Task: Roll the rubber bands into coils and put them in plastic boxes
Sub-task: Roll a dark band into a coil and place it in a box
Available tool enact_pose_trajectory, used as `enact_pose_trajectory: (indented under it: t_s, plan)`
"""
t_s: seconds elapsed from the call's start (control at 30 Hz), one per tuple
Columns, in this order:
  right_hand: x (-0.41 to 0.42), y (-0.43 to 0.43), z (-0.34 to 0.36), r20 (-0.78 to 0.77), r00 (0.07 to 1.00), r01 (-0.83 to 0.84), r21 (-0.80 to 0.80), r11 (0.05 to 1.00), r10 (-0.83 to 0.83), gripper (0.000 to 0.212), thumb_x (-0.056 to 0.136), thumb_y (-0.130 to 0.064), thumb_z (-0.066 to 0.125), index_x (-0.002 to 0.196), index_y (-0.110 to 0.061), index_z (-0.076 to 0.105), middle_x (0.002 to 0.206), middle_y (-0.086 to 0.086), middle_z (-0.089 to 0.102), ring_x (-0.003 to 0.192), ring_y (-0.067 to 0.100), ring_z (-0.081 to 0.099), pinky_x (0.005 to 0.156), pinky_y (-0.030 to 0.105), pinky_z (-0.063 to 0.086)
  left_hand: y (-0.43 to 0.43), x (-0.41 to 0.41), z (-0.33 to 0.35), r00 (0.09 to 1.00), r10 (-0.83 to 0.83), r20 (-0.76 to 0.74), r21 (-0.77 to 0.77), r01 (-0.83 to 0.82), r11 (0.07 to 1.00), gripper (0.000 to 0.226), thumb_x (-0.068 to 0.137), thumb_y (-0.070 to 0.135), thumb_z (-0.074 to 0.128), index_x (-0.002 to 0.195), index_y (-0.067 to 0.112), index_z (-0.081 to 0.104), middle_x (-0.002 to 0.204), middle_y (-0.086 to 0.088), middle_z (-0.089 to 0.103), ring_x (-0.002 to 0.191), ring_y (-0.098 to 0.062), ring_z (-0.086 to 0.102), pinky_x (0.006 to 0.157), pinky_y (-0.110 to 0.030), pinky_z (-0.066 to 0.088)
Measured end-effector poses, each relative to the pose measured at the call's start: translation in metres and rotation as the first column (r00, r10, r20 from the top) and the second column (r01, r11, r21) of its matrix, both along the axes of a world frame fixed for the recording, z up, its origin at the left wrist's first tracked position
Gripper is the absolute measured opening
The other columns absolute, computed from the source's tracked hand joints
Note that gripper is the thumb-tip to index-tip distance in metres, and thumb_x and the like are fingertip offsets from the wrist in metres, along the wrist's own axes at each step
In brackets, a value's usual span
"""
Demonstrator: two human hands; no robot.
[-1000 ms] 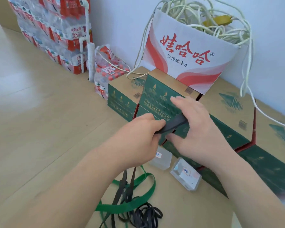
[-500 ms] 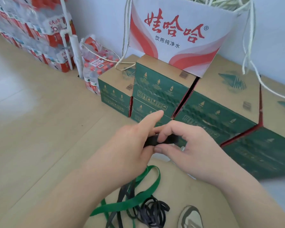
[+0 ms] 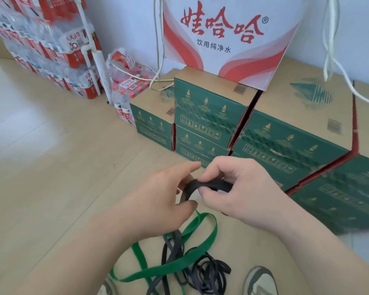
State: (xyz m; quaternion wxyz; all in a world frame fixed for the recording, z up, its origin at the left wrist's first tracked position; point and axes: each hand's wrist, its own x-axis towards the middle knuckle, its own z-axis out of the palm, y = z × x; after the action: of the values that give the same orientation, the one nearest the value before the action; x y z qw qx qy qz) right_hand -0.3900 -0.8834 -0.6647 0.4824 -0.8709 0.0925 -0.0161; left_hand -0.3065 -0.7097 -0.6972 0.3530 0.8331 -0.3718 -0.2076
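Both hands work at mid-frame above the wooden floor (image 3: 51,167). The right hand (image 3: 245,194) pinches a black band (image 3: 209,185) between thumb and curled fingers. The left hand (image 3: 158,201) holds the band's curved end by the thumb, forefinger straight. Below them on the floor lie a green band (image 3: 177,268) and loose dark bands (image 3: 209,271). Green cartons (image 3: 209,111) stand behind.

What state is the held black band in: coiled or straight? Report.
Partly coiled: black band curves in a loop, gripped by left hand and right hand.
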Motion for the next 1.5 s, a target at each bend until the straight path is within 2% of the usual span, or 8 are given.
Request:
enact_pose_trajectory:
  t_s: [0.23, 0.4, 0.57, 0.7, 0.9, 1.1, 1.33, 1.5]
  plan:
    - [-0.008, -0.017, 0.01, 0.12, 0.978, 0.142, 0.208, 0.968, -0.169, 0.018, 0.081, -0.008, 0.078, 0.079, -0.024, 0.07, 0.077, -0.003, 0.075, 0.068, 0.016, 0.069, 0.064, 0.02, 0.056, -0.003, -0.006, -0.01, 0.993, 0.046, -0.105, 0.09, -0.036, 0.995, 0.01, 0.088, 0.029, 0.071, 0.089, 0.031, 0.061, 0.087, 0.013, 0.069, 0.087, -0.001, 0.066, 0.088, -0.034, 0.055]
    - [-0.014, -0.039, 0.007, -0.105, 0.994, 0.043, 0.101, 0.994, -0.033, 0.023, 0.088, -0.014, 0.072, 0.087, -0.029, 0.055, 0.086, 0.001, 0.073, 0.073, 0.024, 0.067, 0.071, 0.036, 0.058, 0.016, 0.01, 0.004, 0.995, 0.095, 0.01, 0.125, -0.095, 0.988, 0.014, 0.093, 0.03, 0.07, 0.105, 0.034, 0.066, 0.086, 0.01, 0.07, 0.085, -0.01, 0.067, 0.084, -0.041, 0.056]
    - [-0.007, -0.037, -0.001, -0.177, 0.984, -0.008, 0.096, 0.995, 0.025, 0.026, 0.091, -0.014, 0.071, 0.088, -0.025, 0.047, 0.092, 0.013, 0.068, 0.078, 0.033, 0.063, 0.076, 0.049, 0.056, 0.017, 0.011, 0.027, 0.934, 0.322, -0.158, -0.22, -0.351, 0.91, 0.03, 0.083, 0.02, 0.081, 0.103, 0.038, 0.066, 0.087, 0.007, 0.077, 0.082, -0.021, 0.073, 0.085, -0.045, 0.06]
    - [-0.003, -0.028, 0.001, -0.25, 0.959, -0.107, 0.133, 0.985, 0.137, 0.028, 0.08, -0.021, 0.079, 0.088, -0.023, 0.052, 0.093, -0.011, 0.071, 0.087, 0.005, 0.069, 0.095, 0.035, 0.054, 0.013, -0.007, 0.039, 0.923, 0.383, -0.013, -0.407, -0.355, 0.842, 0.017, 0.084, 0.019, 0.079, 0.095, 0.03, 0.071, 0.085, 0.014, 0.075, 0.082, -0.012, 0.073, 0.08, -0.023, 0.058]
    - [-0.01, -0.019, 0.002, 0.013, 0.991, 0.129, 0.135, 0.982, -0.132, 0.054, 0.066, -0.031, 0.088, 0.098, -0.027, 0.045, 0.135, -0.026, 0.059, 0.131, 0.0, 0.054, 0.115, 0.041, 0.041, 0.011, -0.011, 0.03, 0.96, 0.271, 0.067, -0.32, -0.237, 0.917, 0.012, 0.088, 0.021, 0.076, 0.097, 0.029, 0.077, 0.086, 0.019, 0.075, 0.087, -0.004, 0.072, 0.08, -0.022, 0.056]
    - [-0.01, 0.002, 0.006, 0.211, 0.977, 0.025, 0.007, 1.0, -0.026, 0.041, 0.072, -0.023, 0.09, 0.102, -0.028, 0.063, 0.126, -0.02, 0.066, 0.127, 0.004, 0.059, 0.111, 0.039, 0.045, 0.011, -0.019, 0.032, 0.945, 0.266, 0.19, -0.328, -0.194, 0.925, 0.012, 0.089, 0.023, 0.077, 0.1, 0.026, 0.079, 0.087, 0.017, 0.075, 0.086, -0.002, 0.07, 0.076, -0.023, 0.055]
    - [-0.003, 0.006, 0.006, 0.122, 0.993, -0.044, 0.303, 0.952, 0.007, 0.03, 0.07, 0.002, 0.088, 0.088, -0.017, 0.074, 0.087, 0.007, 0.078, 0.084, 0.021, 0.075, 0.086, 0.04, 0.06, 0.016, -0.017, 0.036, 0.868, 0.368, -0.333, -0.373, -0.48, 0.794, 0.033, 0.063, 0.032, 0.094, 0.083, 0.029, 0.068, 0.082, 0.0, 0.078, 0.076, -0.03, 0.076, 0.076, -0.054, 0.062]
    - [-0.002, 0.003, 0.005, 0.155, 0.987, -0.011, 0.374, 0.927, -0.051, 0.019, 0.07, -0.003, 0.086, 0.08, -0.015, 0.075, 0.085, 0.009, 0.077, 0.079, 0.029, 0.074, 0.079, 0.039, 0.063, 0.017, -0.015, 0.034, 0.884, 0.246, -0.398, -0.376, -0.402, 0.835, 0.037, 0.068, 0.045, 0.091, 0.091, 0.027, 0.068, 0.087, 0.0, 0.078, 0.081, -0.026, 0.076, 0.08, -0.055, 0.062]
